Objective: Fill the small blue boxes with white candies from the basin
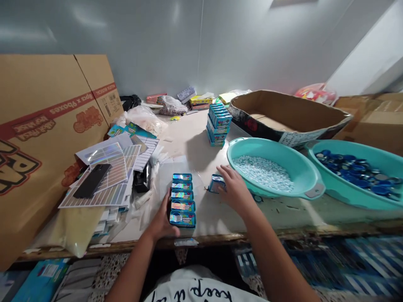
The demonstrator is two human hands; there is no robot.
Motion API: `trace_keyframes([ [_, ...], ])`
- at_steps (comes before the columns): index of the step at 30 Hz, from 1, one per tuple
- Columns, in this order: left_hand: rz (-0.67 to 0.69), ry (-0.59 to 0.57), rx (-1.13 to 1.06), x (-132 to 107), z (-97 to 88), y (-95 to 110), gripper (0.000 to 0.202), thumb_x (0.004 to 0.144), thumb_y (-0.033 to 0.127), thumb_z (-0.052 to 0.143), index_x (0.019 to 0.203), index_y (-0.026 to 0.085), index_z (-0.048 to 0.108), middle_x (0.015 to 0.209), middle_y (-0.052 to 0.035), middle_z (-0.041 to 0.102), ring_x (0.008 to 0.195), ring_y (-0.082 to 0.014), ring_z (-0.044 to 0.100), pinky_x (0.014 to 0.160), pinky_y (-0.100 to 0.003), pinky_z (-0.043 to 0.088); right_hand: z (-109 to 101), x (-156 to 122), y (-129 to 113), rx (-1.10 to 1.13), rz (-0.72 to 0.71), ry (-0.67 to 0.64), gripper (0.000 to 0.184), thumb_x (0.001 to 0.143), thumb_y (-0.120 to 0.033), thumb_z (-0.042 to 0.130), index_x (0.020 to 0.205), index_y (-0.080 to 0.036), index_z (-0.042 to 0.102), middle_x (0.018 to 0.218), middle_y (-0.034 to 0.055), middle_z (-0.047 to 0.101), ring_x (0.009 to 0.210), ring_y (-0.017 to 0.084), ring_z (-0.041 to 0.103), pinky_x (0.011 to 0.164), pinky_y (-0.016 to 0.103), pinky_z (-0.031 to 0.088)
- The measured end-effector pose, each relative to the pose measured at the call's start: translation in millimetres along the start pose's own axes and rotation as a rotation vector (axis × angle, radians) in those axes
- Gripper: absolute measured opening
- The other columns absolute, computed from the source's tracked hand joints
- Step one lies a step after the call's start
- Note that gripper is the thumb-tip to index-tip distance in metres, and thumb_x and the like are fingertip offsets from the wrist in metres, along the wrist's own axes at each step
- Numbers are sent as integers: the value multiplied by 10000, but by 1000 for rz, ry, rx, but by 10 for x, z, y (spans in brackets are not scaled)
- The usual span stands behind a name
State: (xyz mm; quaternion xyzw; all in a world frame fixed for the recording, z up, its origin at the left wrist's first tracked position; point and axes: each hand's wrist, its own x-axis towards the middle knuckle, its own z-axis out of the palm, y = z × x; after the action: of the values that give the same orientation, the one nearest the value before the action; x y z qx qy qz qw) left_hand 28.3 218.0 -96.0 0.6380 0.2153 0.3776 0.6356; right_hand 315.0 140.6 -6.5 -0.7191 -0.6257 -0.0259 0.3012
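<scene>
- Curving the left hand point(162, 220) along the left side of a row of five small blue boxes point(183, 202), setting the thumb at the near end and leaving the row's right side uncovered; not showing enough to tell a firm grasp from a light touch.
- Bringing the right hand point(233, 184) to the right end of a single blue box point(215, 183), placing fingertips over it; partly hiding the contact, making a closed pinch impossible to tell.
- Lying, in that single box's case, on the pale table point(189, 121), right of the row and apart from it, just left of a turquoise basin point(305, 174) holding pale pellets point(264, 171).
- Showing stacked boxes point(218, 126) beyond both hands, near a low cardboard tray point(267, 107).
- Displaying a second basin point(352, 200) with blue discs point(355, 172) at far right, plus a dark phone point(92, 181) on printed sheets point(124, 184) at left.
</scene>
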Motion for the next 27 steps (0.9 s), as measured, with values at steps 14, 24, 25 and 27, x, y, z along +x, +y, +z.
trace_keyframes([
  [14,-2,439,155,869,100,242,564,826,678,670,1096,188,740,1284,-130,635,1169,-268,642,962,-368,554,-164,902,-428,280,-50,-148,570,902,-324,571,1457,-197,555,1240,143,661,1079,313,659,881,402,549],
  [24,-3,390,206,769,-32,185,358,843,539,724,926,190,726,950,-44,694,910,-199,669,821,-291,540,209,1207,-340,612,-22,-78,497,841,-334,663,1312,-180,682,1076,105,699,929,260,667,804,392,564],
  [25,-1,388,220,775,-32,204,354,838,535,727,923,192,729,945,-43,698,912,-201,669,831,-294,540,236,1176,-327,608,-5,-56,495,837,-334,667,1309,-186,685,1057,102,702,897,253,663,784,389,562],
  [27,8,381,254,778,-32,236,365,852,544,701,938,191,739,946,-49,708,907,-206,671,828,-298,540,328,1094,-322,641,22,-54,488,817,-335,694,1286,-202,698,1059,97,718,896,248,666,793,387,559],
])
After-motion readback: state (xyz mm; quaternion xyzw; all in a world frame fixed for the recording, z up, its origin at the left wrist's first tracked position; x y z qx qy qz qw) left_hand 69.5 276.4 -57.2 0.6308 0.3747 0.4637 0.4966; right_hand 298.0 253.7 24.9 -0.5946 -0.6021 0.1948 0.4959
